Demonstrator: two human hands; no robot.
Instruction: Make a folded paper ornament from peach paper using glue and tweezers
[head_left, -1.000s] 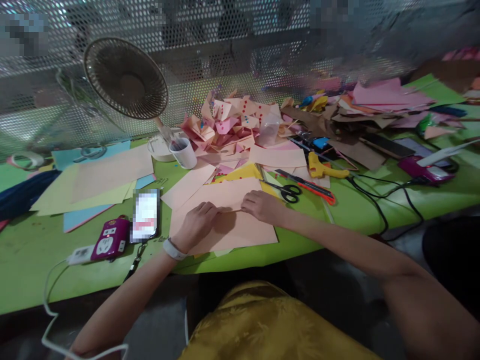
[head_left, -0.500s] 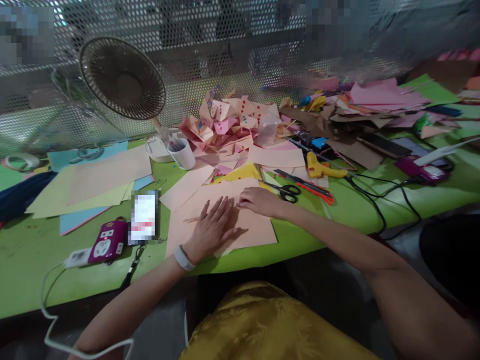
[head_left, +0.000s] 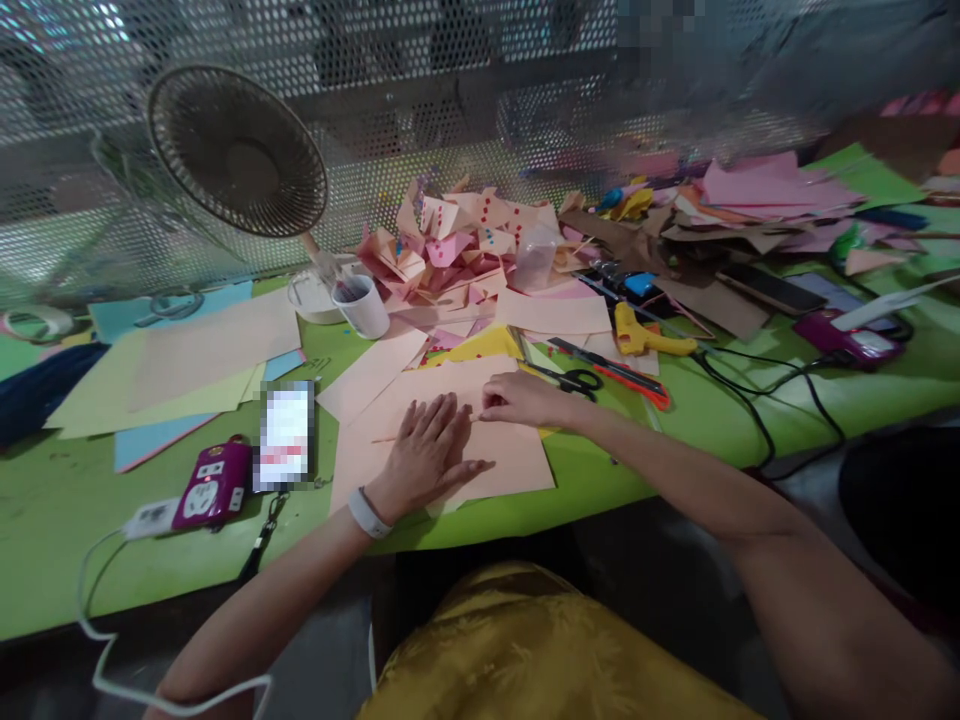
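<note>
A sheet of peach paper (head_left: 510, 465) lies flat before me at the table's front edge. My left hand (head_left: 427, 445) presses on it, palm down, fingers stretched out and thumb pointing right. A thin, pale, stick-like piece (head_left: 385, 439) sticks out to the left from under that hand. Just right of the left fingers, my right hand (head_left: 517, 400) rests on the sheet with its fingers pinched together. A small pale end shows at the right fingertips; what they hold is mostly hidden. Black-handled scissors (head_left: 577, 383) lie beyond my right wrist.
Behind the sheet is a heap of folded peach and pink paper (head_left: 457, 240). A white cup (head_left: 361, 306) and a fan (head_left: 240, 155) stand at back left. Right are a red-and-black cutter (head_left: 611, 372) and yellow glue gun (head_left: 649, 335). Left lies a phone (head_left: 285, 435).
My right hand has shifted very slightly right along the sheet. The left hand stays pressed flat, its fingers a little closer together. The view has tilted slightly.
</note>
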